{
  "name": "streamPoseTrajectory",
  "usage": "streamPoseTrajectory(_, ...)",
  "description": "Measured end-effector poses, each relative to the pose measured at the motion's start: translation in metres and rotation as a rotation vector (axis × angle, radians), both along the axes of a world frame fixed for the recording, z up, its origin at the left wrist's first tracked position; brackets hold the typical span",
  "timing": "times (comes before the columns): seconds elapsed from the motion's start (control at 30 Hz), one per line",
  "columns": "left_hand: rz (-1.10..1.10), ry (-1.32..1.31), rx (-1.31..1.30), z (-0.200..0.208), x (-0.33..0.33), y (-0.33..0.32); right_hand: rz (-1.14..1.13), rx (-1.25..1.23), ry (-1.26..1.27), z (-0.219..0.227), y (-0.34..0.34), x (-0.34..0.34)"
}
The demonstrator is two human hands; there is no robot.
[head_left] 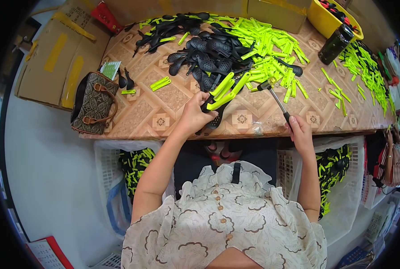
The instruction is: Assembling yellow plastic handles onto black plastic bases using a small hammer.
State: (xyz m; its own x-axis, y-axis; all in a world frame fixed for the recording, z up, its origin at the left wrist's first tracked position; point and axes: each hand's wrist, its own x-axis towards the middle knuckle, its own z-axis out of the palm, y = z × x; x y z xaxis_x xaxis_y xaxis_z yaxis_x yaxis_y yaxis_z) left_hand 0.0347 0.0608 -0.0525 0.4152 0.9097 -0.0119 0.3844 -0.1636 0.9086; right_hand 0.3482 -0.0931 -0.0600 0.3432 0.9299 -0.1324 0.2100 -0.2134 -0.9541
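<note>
My left hand (196,114) is closed round several slotted spoons (227,97), black at the heads with bright green handles pointing up and to the right. It is at the table's front edge. In my right hand (300,132) is a small hammer (278,102), gripped by its black handle end, with a metal shaft. Its head lies up and left of that hand, by the loose green handles (271,42). Behind my left hand is a heap of black spoon heads (211,50), some slotted. A few green handles (160,84) lie together to the left.
A patterned handbag (94,104) stands at the table's left end beside a cardboard box (59,60). Back right are a dark bottle (335,45) and a yellow basin (327,20). Lined crates (105,154) of green-and-black pieces flank me below. Another person (393,159) sits far right.
</note>
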Motion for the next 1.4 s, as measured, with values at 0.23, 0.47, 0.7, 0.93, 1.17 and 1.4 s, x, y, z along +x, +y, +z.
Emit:
streamPoseTrajectory(0.23,0.017,0.450,0.724,0.011,-0.008,-0.019,-0.044,-0.108,0.181,0.003,-0.001,-0.003)
streamPoseTrajectory(0.47,-0.225,0.338,0.900,-0.020,-0.022,-0.028,-0.009,0.064,-0.374,-0.001,-0.010,-0.029)
streamPoseTrajectory(0.7,0.011,0.183,0.422,-0.017,-0.021,-0.024,0.133,0.238,-0.564,0.010,-0.024,-0.065)
streamPoseTrajectory(0.93,-0.002,0.283,0.172,-0.008,-0.012,-0.011,0.099,0.294,-0.653,0.024,-0.030,-0.080)
streamPoseTrajectory(1.17,0.044,0.255,0.085,-0.005,-0.012,0.003,0.130,0.278,-0.743,0.022,-0.033,-0.088)
streamPoseTrajectory(1.4,0.054,0.288,0.107,-0.011,-0.013,0.012,0.080,0.391,-0.792,0.024,-0.030,-0.092)
